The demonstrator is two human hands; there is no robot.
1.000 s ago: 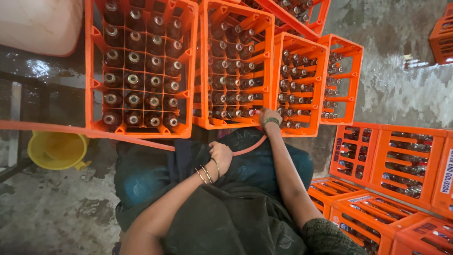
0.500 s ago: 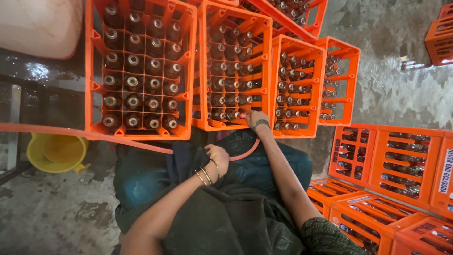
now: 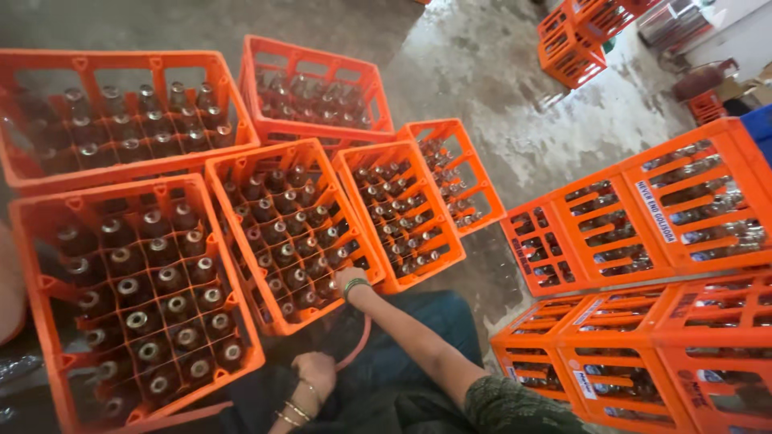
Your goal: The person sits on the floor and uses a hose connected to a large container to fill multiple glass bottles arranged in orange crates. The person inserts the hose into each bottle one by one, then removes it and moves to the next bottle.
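Two hands are gripping one pink hose point(image 3: 359, 341): right hand point(image 3: 347, 283) pinching its tip over the bottle crate point(image 3: 293, 233), left hand point(image 3: 316, 371) fisted below, steadying slack.

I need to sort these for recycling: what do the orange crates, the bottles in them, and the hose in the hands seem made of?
Orange crates: likely moulded plastic, with uniform colour and a thin lattice. Bottles: apparently dark glass with glossy rims. Hose: seemingly flexible plastic or rubber; it bends between the left hand and right hand.
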